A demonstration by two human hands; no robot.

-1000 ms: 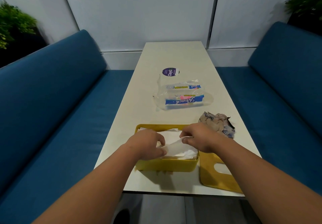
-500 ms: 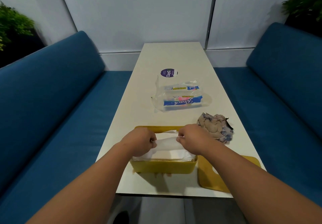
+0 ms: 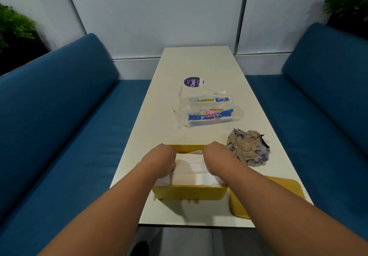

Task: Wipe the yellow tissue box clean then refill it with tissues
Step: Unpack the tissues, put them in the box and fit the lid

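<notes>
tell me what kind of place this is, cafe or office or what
Probably a cafe or office lounge booth: a long narrow white table runs between two padded blue bench seats, with pale wall panels behind and green potted plants at the corners.

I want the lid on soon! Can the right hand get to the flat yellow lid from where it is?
Probably yes. The right hand is on the white tissues, and the flat yellow lid lies just beside its forearm with nothing lying on it.

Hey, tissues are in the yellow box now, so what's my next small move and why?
Probably press the tissues flat: both hands are on the stack, which sits slightly above the yellow box rim, and the lid lies on the table to the right.
</notes>
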